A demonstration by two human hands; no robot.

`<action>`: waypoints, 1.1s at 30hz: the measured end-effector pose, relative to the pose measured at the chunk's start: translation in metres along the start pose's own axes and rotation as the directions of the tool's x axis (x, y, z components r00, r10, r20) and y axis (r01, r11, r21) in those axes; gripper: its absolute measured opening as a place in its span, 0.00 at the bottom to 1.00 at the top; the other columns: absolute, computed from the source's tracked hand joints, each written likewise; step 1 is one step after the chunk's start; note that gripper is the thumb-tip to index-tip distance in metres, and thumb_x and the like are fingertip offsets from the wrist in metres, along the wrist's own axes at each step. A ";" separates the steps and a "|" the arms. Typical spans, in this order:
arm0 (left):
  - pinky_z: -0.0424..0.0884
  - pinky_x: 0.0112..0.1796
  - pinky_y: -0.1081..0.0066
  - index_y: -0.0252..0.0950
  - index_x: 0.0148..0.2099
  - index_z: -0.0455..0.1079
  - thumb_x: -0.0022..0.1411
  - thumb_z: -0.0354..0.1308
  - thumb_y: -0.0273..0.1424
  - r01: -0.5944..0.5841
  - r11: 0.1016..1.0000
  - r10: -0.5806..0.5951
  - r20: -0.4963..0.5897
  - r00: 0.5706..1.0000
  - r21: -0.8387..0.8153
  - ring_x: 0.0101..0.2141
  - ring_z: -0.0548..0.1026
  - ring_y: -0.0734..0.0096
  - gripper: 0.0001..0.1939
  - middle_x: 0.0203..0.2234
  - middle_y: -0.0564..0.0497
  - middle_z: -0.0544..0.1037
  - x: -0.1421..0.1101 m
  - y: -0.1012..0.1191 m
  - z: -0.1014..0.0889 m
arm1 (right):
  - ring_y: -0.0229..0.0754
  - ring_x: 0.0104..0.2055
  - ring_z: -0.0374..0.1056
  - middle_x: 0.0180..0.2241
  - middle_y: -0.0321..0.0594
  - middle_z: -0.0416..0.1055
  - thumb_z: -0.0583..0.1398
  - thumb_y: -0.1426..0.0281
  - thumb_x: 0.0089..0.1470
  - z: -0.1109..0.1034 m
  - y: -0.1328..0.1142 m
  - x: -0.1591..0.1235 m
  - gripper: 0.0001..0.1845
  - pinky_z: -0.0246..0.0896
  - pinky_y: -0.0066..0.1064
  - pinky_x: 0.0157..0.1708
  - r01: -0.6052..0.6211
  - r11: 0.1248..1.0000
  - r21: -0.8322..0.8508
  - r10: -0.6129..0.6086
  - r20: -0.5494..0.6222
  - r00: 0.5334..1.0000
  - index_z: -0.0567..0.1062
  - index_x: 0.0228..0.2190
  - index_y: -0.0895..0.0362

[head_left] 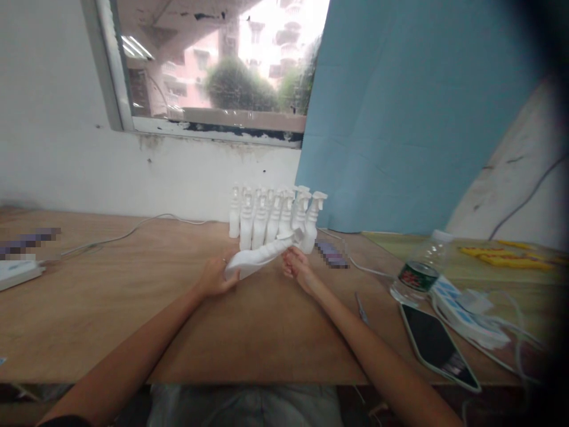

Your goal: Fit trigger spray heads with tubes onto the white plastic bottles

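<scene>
A white spray bottle (255, 256) lies tilted in the air above the table, its sprayer head pointing up to the right. Around its base end my left hand (217, 276) is closed, thumb in front. My right hand (297, 267) has its fingers curled in against the underside of the sprayer head; motion blur hides the exact grip. Just behind the held bottle, several more white spray bottles (259, 228) stand upright in close rows near the wall. The leftmost one at the back (234, 213) seems to have no trigger facing forward.
On the right of the wooden table (267, 344) are a clear water bottle (420, 270), a phone (438, 344), a white power strip (471, 317) with cables, and a thin metal tool (361, 308). A white power strip (20, 273) lies far left. A blue curtain (391, 118) hangs behind.
</scene>
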State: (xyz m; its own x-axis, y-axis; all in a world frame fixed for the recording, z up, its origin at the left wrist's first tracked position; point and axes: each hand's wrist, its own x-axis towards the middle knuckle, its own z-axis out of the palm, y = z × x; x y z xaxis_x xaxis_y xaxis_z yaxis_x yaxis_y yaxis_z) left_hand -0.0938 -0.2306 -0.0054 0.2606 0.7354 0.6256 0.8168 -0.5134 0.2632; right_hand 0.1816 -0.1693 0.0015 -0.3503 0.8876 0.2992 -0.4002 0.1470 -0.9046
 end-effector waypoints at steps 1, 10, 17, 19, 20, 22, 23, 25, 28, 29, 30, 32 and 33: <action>0.69 0.41 0.63 0.36 0.59 0.61 0.58 0.53 0.39 -0.038 0.999 0.038 0.000 0.999 0.017 0.39 0.76 0.58 0.27 0.41 0.44 0.77 0.000 0.001 -0.001 | 0.30 0.19 0.54 0.25 0.30 0.62 0.69 0.63 0.42 0.000 0.000 -0.001 0.18 0.44 0.22 0.15 -0.009 1.000 0.015 0.009 -0.001 1.000 0.69 0.34 0.53; 0.66 0.50 0.63 0.38 0.59 0.58 0.60 0.53 0.37 -0.106 0.994 0.107 -0.091 0.990 0.019 0.50 0.70 0.59 0.26 0.52 0.44 0.69 0.003 0.003 -0.001 | 0.31 0.21 0.54 0.23 0.29 0.59 0.69 0.68 0.40 0.001 -0.015 -0.005 0.17 0.46 0.22 0.17 -0.001 0.992 0.129 0.004 -0.022 1.000 0.67 0.30 0.54; 0.52 0.58 0.53 0.37 0.64 0.53 0.57 0.57 0.47 -0.171 0.977 0.180 -0.064 0.982 0.125 0.56 0.63 0.52 0.38 0.56 0.39 0.65 0.007 0.003 0.001 | 0.30 0.18 0.50 0.18 0.27 0.55 0.69 0.61 0.42 -0.003 0.001 0.001 0.20 0.42 0.22 0.15 -0.024 0.998 0.066 0.032 -0.134 0.990 0.63 0.25 0.56; 0.48 0.58 0.50 0.37 0.66 0.52 0.52 0.58 0.53 -0.192 0.971 0.196 -0.019 0.980 0.140 0.56 0.63 0.48 0.45 0.56 0.38 0.65 0.008 0.005 -0.001 | 0.29 0.17 0.48 0.17 0.26 0.53 0.68 0.59 0.42 -0.002 0.006 0.002 0.22 0.41 0.22 0.14 -0.034 0.999 0.038 0.040 -0.167 0.985 0.62 0.24 0.55; 0.46 0.58 0.49 0.36 0.66 0.51 0.49 0.59 0.56 -0.205 0.968 0.206 0.008 0.979 0.148 0.56 0.62 0.47 0.49 0.57 0.37 0.65 0.008 0.006 -0.002 | 0.29 0.17 0.47 0.16 0.25 0.53 0.68 0.58 0.42 -0.002 0.007 0.002 0.22 0.41 0.22 0.14 -0.031 0.999 0.024 0.035 -0.184 0.982 0.62 0.25 0.55; 0.45 0.58 0.48 0.36 0.67 0.49 0.43 0.59 0.61 -0.229 0.960 0.221 0.062 0.973 0.162 0.56 0.61 0.44 0.56 0.58 0.36 0.63 0.008 0.008 -0.002 | 0.28 0.16 0.46 0.16 0.24 0.53 0.68 0.58 0.42 -0.001 0.009 0.002 0.22 0.39 0.22 0.14 -0.024 1.000 0.000 0.024 -0.208 0.978 0.62 0.26 0.55; 0.45 0.58 0.48 0.36 0.67 0.48 0.41 0.59 0.62 -0.235 0.957 0.224 0.084 0.971 0.167 0.56 0.61 0.43 0.58 0.58 0.35 0.63 0.008 0.010 -0.001 | 0.28 0.15 0.45 0.16 0.24 0.52 0.68 0.58 0.42 -0.001 0.010 0.002 0.22 0.38 0.22 0.14 -0.025 1.000 -0.008 0.022 -0.214 0.977 0.62 0.26 0.55; 0.48 0.57 0.48 0.37 0.68 0.47 0.40 0.60 0.62 -0.233 0.957 0.215 0.115 0.970 0.173 0.56 0.61 0.43 0.59 0.58 0.36 0.62 0.008 0.012 0.001 | 0.28 0.15 0.44 0.16 0.24 0.52 0.68 0.58 0.43 -0.002 0.011 0.002 0.22 0.37 0.22 0.13 -0.025 1.000 -0.013 0.022 -0.216 0.976 0.62 0.26 0.55; 0.54 0.56 0.52 0.39 0.68 0.47 0.45 0.61 0.56 -0.199 0.965 0.179 0.121 0.976 0.171 0.56 0.62 0.45 0.54 0.59 0.38 0.62 0.008 0.013 0.003 | 0.28 0.15 0.45 0.16 0.24 0.52 0.68 0.60 0.43 -0.004 0.013 0.003 0.21 0.37 0.22 0.14 -0.023 1.000 0.004 0.023 -0.213 0.977 0.61 0.26 0.55; 0.55 0.56 0.53 0.39 0.68 0.48 0.47 0.61 0.54 -0.186 0.968 0.167 0.119 0.979 0.168 0.56 0.62 0.46 0.52 0.59 0.39 0.62 0.007 0.012 0.003 | 0.28 0.15 0.45 0.16 0.24 0.52 0.68 0.60 0.43 -0.005 0.014 0.004 0.20 0.38 0.22 0.14 -0.024 1.000 0.011 0.026 -0.205 0.979 0.62 0.25 0.55; 0.55 0.56 0.53 0.40 0.68 0.48 0.47 0.62 0.52 -0.172 0.972 0.154 0.117 0.981 0.161 0.56 0.62 0.46 0.51 0.59 0.40 0.61 0.007 0.012 0.003 | 0.28 0.16 0.46 0.16 0.24 0.52 0.67 0.61 0.43 -0.006 0.014 0.005 0.20 0.38 0.22 0.14 -0.020 1.000 0.016 0.023 -0.198 0.980 0.62 0.25 0.55; 0.57 0.56 0.55 0.41 0.68 0.48 0.48 0.62 0.51 -0.141 0.982 0.124 0.134 0.983 0.126 0.56 0.63 0.47 0.50 0.60 0.41 0.62 0.007 0.011 0.002 | 0.28 0.16 0.46 0.17 0.25 0.54 0.67 0.63 0.43 -0.006 0.013 0.006 0.18 0.39 0.22 0.15 0.001 1.000 0.009 0.001 -0.183 0.983 0.64 0.26 0.56; 0.58 0.56 0.55 0.42 0.68 0.48 0.48 0.61 0.51 -0.122 0.987 0.107 0.148 0.983 0.100 0.55 0.64 0.48 0.49 0.60 0.42 0.62 0.006 0.011 0.001 | 0.28 0.17 0.47 0.18 0.26 0.56 0.67 0.64 0.43 -0.006 0.012 0.006 0.17 0.40 0.22 0.15 0.019 1.000 -0.004 -0.019 -0.178 0.984 0.65 0.27 0.56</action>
State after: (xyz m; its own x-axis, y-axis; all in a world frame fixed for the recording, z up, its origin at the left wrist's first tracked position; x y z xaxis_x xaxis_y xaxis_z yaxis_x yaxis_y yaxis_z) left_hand -0.0825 -0.2308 0.0003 0.4196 0.7336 0.5346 0.8261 -0.5527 0.1099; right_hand 0.1798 -0.1592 -0.0092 -0.1863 0.9482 0.2575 -0.4031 0.1652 -0.9001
